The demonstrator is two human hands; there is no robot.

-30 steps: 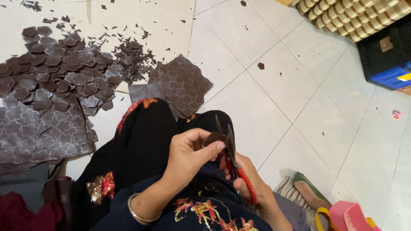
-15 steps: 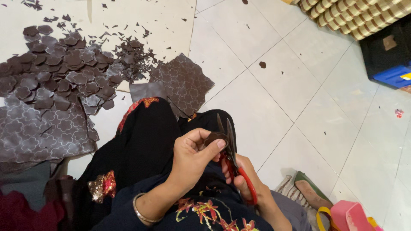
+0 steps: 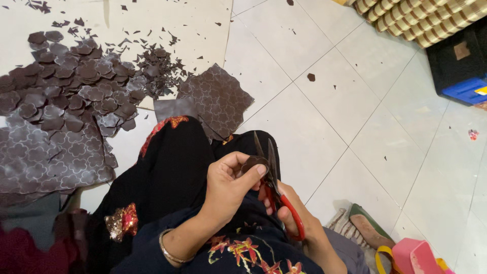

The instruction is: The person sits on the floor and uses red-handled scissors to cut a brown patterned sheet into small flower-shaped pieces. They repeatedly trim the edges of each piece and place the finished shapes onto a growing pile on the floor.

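- White tiled floor (image 3: 355,101) beyond my hands, cut shapes piled (image 3: 76,86) far left.
- My left hand (image 3: 231,187) pinches a small brown piece (image 3: 252,163) steady for trimming.
- My right hand (image 3: 291,213) grips red-handled scissors (image 3: 271,172), blades parted.

A floor of large, glossy off-white tiles (image 3: 355,101) with thin dark grout lines fills the scene, evenly lit. At the upper right lies a rolled woven mat (image 3: 421,20) striped tan and cream, beside a black box with a blue edge (image 3: 459,71). A green-edged sandal (image 3: 370,228) rests at the lower right.
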